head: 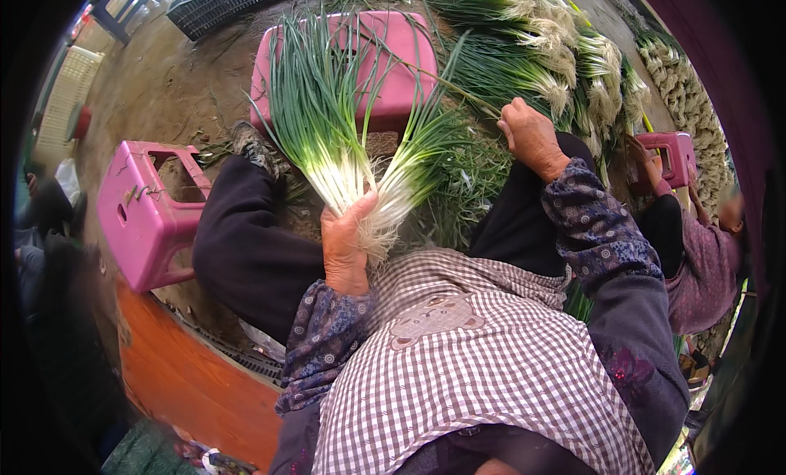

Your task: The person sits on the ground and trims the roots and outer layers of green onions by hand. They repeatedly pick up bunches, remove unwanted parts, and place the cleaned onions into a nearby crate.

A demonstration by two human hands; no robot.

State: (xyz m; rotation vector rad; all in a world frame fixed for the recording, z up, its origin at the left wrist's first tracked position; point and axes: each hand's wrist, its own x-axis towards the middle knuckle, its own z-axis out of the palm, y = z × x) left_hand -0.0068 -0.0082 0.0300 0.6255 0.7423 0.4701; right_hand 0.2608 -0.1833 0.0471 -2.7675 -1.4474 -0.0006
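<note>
My left hand (347, 245) is closed around the white stems of a bunch of scallions (328, 131), just above their roots. Their green leaves fan out over a pink plastic stool (399, 94) in front of me. More scallions (414, 162) lean to the right beside the held stems, partly hidden by the leaves; whether they are in the same grip is hard to tell. To the right of the bunch, my right hand (531, 134) pinches the end of a long, thin yellowish stalk (460, 91), which stretches back across the stool. Loose green leaves (466, 186) lie heaped on the ground between my knees.
Bundled scallions (540, 45) with roots lie piled at the upper right. A second pink stool (141, 217) stands by my left knee, near an orange board (190, 377). A black crate (227, 5) is at the back. Another person (703, 260) sits at right beside a pink stool (669, 159).
</note>
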